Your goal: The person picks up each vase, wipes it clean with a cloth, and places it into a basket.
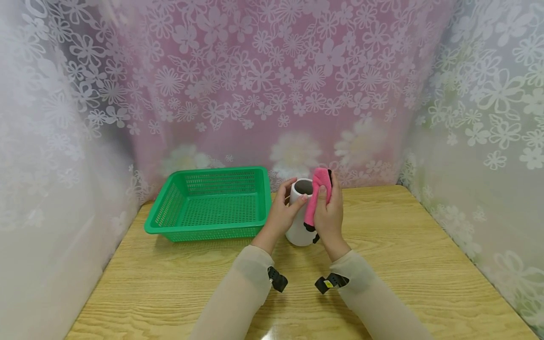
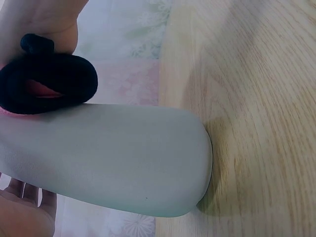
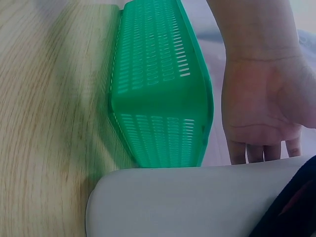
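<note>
A tall white vase-like vessel (image 1: 300, 226) with an open top and dark inside stands upright on the table. My left hand (image 1: 281, 211) grips it near the rim, thumb at the front and fingers around its far left side. In my right hand (image 1: 331, 216) is a pink fabric piece (image 1: 318, 200) with black edging, pinched under the thumb close to the vessel's right side. The left wrist view shows its black end (image 2: 74, 81) as a hollow loop with pink inside. Seen from the right wrist, the left palm (image 3: 261, 103) lies behind the vessel (image 3: 187, 197).
A green perforated plastic basket (image 1: 208, 231) stands on the wooden table (image 1: 403, 264) left of the vessel, near the back. Flowered curtains (image 1: 272, 85) hang behind the table and along both sides. Each wrist carries a small black camera.
</note>
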Motion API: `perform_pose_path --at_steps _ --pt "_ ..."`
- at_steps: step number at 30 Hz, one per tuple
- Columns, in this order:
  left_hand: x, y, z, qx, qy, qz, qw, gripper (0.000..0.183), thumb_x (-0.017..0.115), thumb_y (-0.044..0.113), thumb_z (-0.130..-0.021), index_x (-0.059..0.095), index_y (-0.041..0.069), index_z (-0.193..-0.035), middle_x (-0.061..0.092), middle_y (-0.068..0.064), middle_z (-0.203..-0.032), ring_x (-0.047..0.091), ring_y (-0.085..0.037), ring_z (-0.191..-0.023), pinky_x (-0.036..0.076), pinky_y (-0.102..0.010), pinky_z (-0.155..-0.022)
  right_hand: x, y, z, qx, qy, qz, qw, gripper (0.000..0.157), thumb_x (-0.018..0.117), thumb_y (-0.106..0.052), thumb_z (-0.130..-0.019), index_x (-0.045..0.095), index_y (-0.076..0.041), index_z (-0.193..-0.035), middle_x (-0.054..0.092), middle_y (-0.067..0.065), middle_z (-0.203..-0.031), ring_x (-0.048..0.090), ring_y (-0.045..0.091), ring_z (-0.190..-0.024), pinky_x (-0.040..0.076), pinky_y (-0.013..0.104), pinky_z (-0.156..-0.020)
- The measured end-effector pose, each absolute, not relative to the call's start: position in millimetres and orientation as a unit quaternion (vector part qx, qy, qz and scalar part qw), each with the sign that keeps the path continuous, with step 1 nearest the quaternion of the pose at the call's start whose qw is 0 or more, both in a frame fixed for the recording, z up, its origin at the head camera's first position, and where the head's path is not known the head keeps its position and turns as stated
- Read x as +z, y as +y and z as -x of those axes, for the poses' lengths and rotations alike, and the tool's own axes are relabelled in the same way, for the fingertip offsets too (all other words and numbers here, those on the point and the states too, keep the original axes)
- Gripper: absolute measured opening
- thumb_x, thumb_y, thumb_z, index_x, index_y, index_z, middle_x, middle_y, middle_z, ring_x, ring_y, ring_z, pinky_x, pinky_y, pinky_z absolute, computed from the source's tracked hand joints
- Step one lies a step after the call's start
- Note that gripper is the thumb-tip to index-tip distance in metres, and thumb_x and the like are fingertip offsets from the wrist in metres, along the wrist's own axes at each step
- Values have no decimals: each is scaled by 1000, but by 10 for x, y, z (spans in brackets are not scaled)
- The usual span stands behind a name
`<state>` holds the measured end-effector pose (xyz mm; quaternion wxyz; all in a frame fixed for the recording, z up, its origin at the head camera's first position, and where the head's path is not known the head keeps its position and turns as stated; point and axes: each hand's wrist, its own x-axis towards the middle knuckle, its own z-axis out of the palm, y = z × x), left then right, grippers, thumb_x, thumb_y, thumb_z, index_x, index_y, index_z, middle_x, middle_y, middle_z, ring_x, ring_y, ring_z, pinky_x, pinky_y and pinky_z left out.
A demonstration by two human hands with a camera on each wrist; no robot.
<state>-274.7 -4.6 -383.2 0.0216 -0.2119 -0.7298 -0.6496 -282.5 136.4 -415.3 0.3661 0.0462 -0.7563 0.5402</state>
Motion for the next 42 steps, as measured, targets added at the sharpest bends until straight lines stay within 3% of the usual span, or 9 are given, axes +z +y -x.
perform_pose_path --at_steps 6,16,26,33,42 --pt "-3834 -42 2749 -650 -729 211 23 61 62 18 -101 33 8 -154 42 -18 -150 39 -35 -139 31 -52 -115 -4164 1376 2836 550 -756 -39 354 55 40 -29 -109 28 -7 -158 44 19 -149 51 35 -123 44 53 -100" --pt "-3831 -40 2761 -654 -726 209 25 59 63 19 -101 35 9 -153 44 -18 -148 39 -34 -139 29 -52 -117 -4181 1401 2823 582 -752 -15 308 57 37 -39 -109 25 -16 -160 42 14 -151 52 31 -114 45 49 -96" --pt "-3806 -37 2729 -661 -720 209 32 58 63 16 -100 37 6 -151 45 -20 -147 40 -35 -139 28 -52 -117 -4289 1470 2858 593 -763 30 254 56 33 -39 -109 28 -11 -158 42 17 -152 42 33 -137 32 52 -114" --pt "-3816 -35 2750 -659 -721 211 28 59 63 15 -100 35 3 -152 45 -20 -147 40 -36 -139 27 -53 -118 -4399 1510 2871 599 -771 51 211 55 33 -37 -110 29 -9 -157 42 18 -152 41 33 -138 31 51 -116" --pt "-4130 24 2995 -657 -723 210 42 62 64 23 -100 35 13 -154 45 -13 -148 39 -29 -140 26 -50 -118 -4518 1535 2858 608 -774 70 163 57 31 -39 -110 25 -11 -159 37 17 -156 36 33 -142 26 50 -118"
